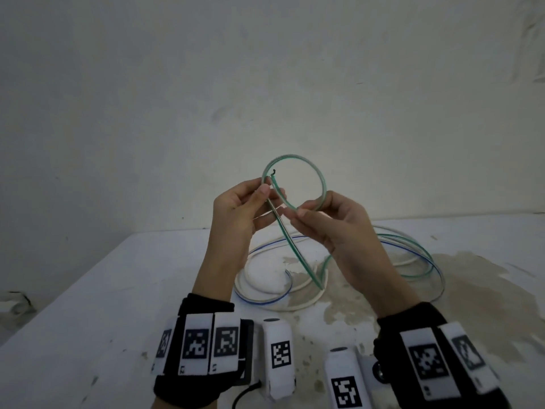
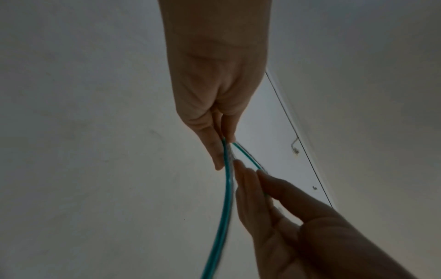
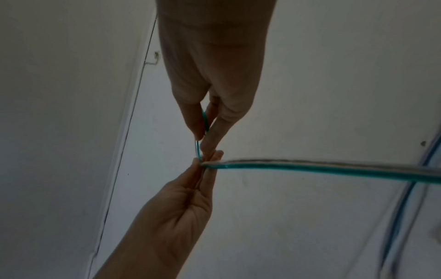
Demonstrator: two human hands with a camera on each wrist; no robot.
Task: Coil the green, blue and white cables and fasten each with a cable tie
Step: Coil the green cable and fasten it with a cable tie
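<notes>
Head view: both hands (image 1: 236, 208) (image 1: 333, 228) pinch the green cable (image 1: 295, 160) above a stained white table (image 1: 88, 305), bare wall (image 1: 177, 84) behind.

Head view from above; wrist views close (shared: green cable (image 1: 295, 184)).

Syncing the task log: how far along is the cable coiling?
Done: nothing tied yet. In hand: the left hand and right hand pinch the green cable, one loop formed, its tail trailing to the table. Left: the blue cable and white cable lie loose; no cable tie visible.
</notes>
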